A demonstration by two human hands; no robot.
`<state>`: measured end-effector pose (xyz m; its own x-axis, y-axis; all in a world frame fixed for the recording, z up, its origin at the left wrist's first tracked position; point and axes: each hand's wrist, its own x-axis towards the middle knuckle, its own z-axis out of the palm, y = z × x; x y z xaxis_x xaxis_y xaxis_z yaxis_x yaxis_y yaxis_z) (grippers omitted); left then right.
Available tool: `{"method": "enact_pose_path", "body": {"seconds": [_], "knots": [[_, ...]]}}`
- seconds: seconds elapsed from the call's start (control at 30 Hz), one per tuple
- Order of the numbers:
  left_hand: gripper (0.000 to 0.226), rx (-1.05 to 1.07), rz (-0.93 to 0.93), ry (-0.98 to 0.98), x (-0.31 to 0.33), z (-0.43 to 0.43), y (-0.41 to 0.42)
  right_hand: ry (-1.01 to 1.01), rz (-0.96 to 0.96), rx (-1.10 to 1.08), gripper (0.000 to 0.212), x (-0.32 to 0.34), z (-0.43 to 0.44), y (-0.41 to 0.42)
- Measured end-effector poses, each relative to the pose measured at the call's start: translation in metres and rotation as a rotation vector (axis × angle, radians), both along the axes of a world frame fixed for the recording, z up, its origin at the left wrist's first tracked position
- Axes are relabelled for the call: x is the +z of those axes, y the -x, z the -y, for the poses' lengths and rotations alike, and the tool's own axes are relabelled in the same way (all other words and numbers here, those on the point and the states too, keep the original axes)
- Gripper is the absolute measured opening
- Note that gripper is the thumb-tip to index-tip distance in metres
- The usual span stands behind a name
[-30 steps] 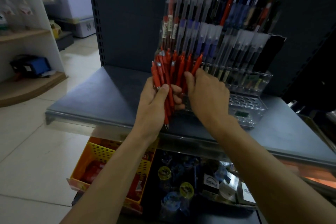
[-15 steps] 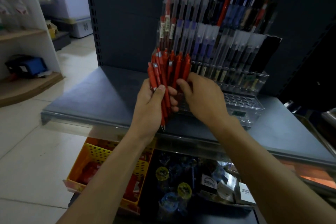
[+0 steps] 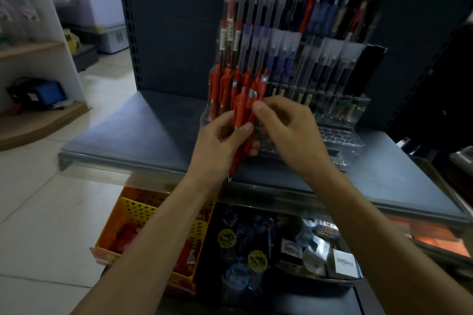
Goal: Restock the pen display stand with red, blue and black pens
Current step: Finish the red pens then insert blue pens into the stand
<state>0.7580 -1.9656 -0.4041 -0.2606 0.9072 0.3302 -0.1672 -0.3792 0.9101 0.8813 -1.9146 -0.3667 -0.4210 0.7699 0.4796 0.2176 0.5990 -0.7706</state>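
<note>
A clear tiered pen display stand (image 3: 340,135) sits on a grey shelf, filled with red, blue and black pens in its upper rows. My left hand (image 3: 217,143) grips a bunch of red pens (image 3: 239,115), tips pointing down, in front of the stand's lower left corner. My right hand (image 3: 289,133) pinches the top of one red pen of that bunch between thumb and fingers. Several red pens (image 3: 222,84) stand in the stand's lower left slots just behind the bunch. The front row of holes on the right holds no pens.
The grey shelf (image 3: 128,133) has a dark perforated back panel (image 3: 166,20). Below its front edge sit a yellow basket (image 3: 133,215) and a tray of small packaged goods (image 3: 307,256). A white and wood shelf unit (image 3: 38,59) stands on the tiled floor at left.
The bunch in my left hand has sunk lower and looks smaller. My right hand has shifted from the bunch's side to pinching a single pen at its top.
</note>
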Motion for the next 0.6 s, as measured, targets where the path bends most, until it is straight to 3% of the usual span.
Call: {"method": "enact_pose_path", "body": {"seconds": [0.3,0.43,0.6], "knots": [[0.022,-0.027,0.096,0.015,-0.003,-0.002,-0.007,0.266,-0.152,0.077,0.011,-0.005,-0.005,-0.014],[0.019,0.042,0.097,-0.011,-0.004,-0.006,-0.003,0.201,-0.253,-0.061,0.005,0.003,-0.017,-0.016],[0.014,0.163,-0.072,-0.116,-0.001,-0.007,0.004,0.069,-0.294,-0.21,0.003,0.016,-0.04,-0.012]]}}
